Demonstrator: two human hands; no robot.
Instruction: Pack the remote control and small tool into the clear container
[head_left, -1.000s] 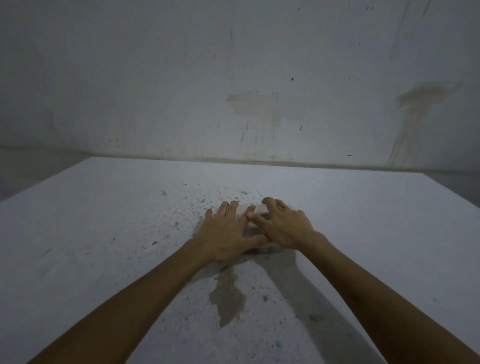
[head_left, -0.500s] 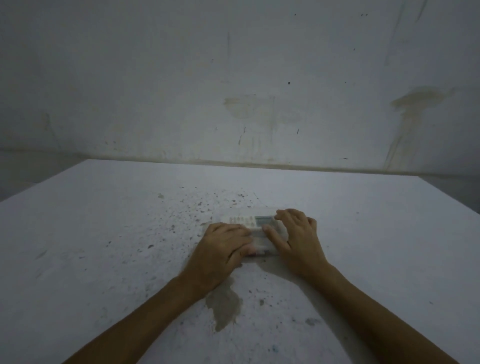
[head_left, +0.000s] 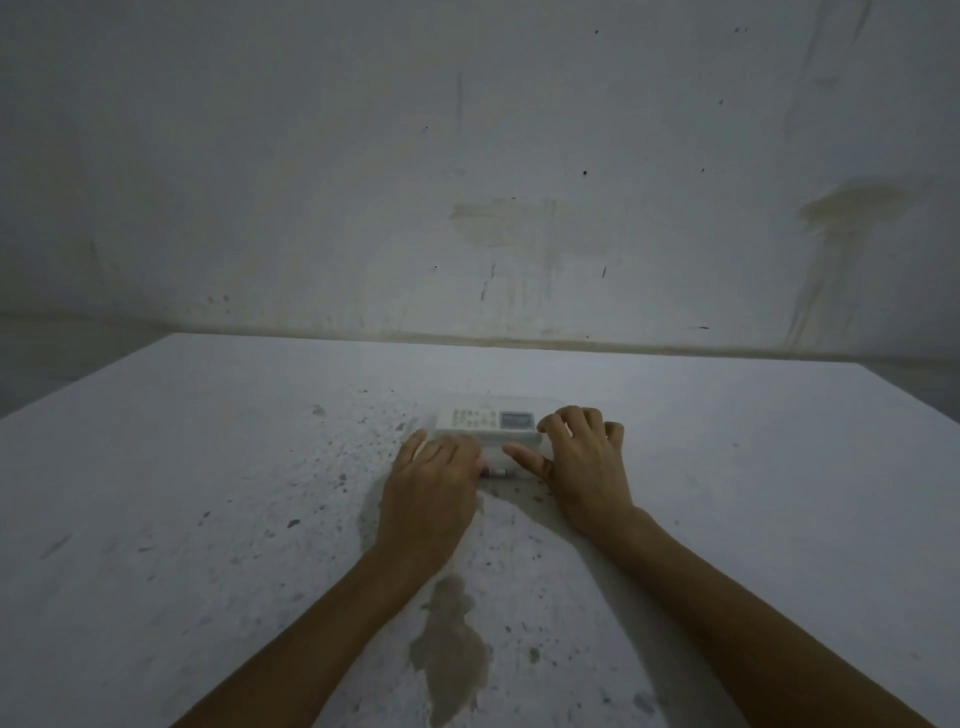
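Observation:
A clear container (head_left: 519, 480) lies flat on the white table (head_left: 208, 493), a little beyond the middle. Inside it a white remote control (head_left: 488, 420) lies crosswise, buttons to the left and grey display to the right. A small reddish tool (head_left: 493, 472) shows through the near side, between my thumbs. My left hand (head_left: 431, 486) lies over the container's left near corner, fingers curled on it. My right hand (head_left: 584, 462) holds the right end, fingers bent over the edge and thumb against the front. The container's left part is hidden.
The table is speckled with dark grit around the container. A brownish stain (head_left: 449, 649) sits on the table between my forearms. A stained wall (head_left: 493, 218) rises right behind the table's far edge.
My hands, which lay together over the top of the container, have slid apart and back to its two ends. The remote control and the small tool now show through it.

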